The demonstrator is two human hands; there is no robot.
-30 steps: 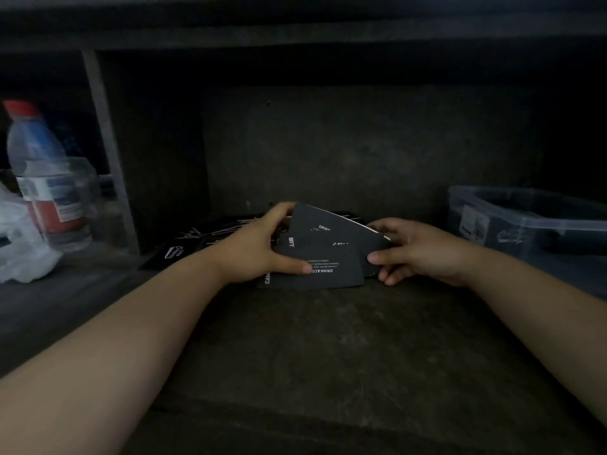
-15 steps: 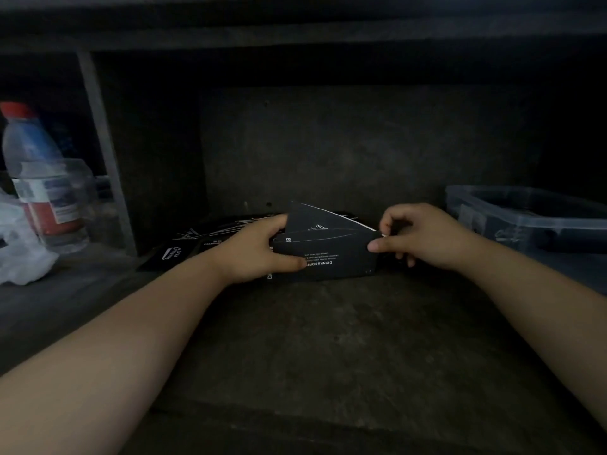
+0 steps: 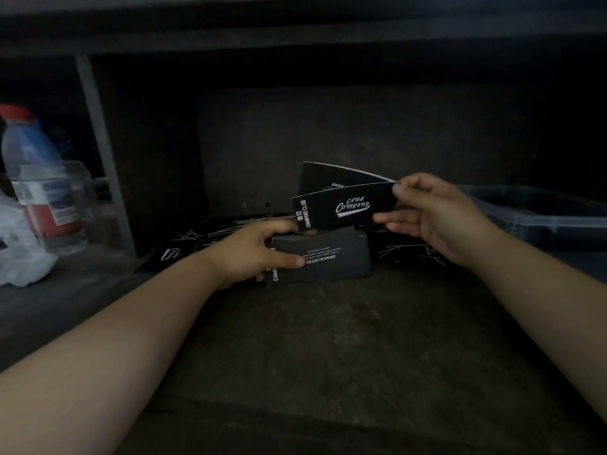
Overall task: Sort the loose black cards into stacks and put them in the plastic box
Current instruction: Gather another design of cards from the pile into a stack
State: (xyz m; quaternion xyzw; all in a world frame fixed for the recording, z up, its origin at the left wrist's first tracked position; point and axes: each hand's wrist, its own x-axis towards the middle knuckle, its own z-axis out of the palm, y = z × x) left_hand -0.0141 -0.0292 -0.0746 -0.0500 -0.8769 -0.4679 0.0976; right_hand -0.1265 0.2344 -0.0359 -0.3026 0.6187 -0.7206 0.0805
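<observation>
Two black cards [image 3: 338, 192] now ride in the right hand [image 3: 430, 218], pinched at their right ends between thumb and fingers [image 3: 387, 220] and raised clear of the stack [image 3: 328, 261]. Half a second ago they lay fanned against it. The front one bears a Camping Club logo; in this dim light I cannot be sure the one behind is a single card. The left hand [image 3: 249, 254] grips the stack at centre frame, thumb across its top. More loose cards [image 3: 184, 247] lie scattered behind on the table [image 3: 328, 356]. The plastic box [image 3: 538, 218] sits at the right edge, so sorting is under way and boxing seems yet to come.
</observation>
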